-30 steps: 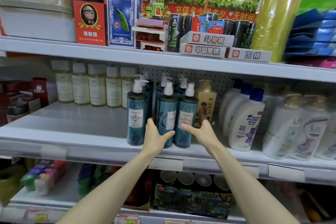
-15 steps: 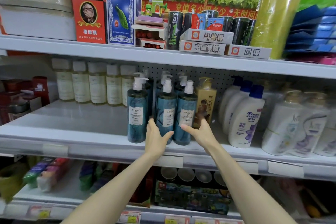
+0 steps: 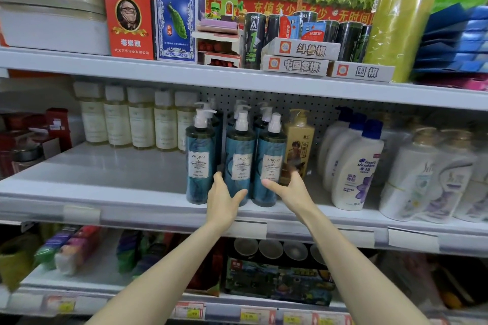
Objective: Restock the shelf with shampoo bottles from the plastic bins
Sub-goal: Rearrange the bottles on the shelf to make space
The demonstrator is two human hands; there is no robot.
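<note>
Head view: the left hand [image 3: 224,200] cups the lower left side of the middle teal shampoo bottle [image 3: 239,163], fingers behind it and thumb spread across its base, a loose open hold rather than a clamp; the right hand [image 3: 290,190] reaches to the right teal shampoo bottle [image 3: 269,166], thumb pointing at its label, fingers spread and blurred beside it, so whether they touch cannot be told; both bottles stand upright near the front of the middle shelf [image 3: 118,179], just beside each other, white pump heads on top; a third teal bottle [image 3: 199,161] stands a little apart to their left, with more of the same pumps in rows behind; a yellow bottle [image 3: 299,145] stands just right of the group, then white bottles with blue caps [image 3: 353,166]; pale bottles with white caps [image 3: 140,121] line the back left; boxed board games [image 3: 298,57] sit on the shelf above.
</note>
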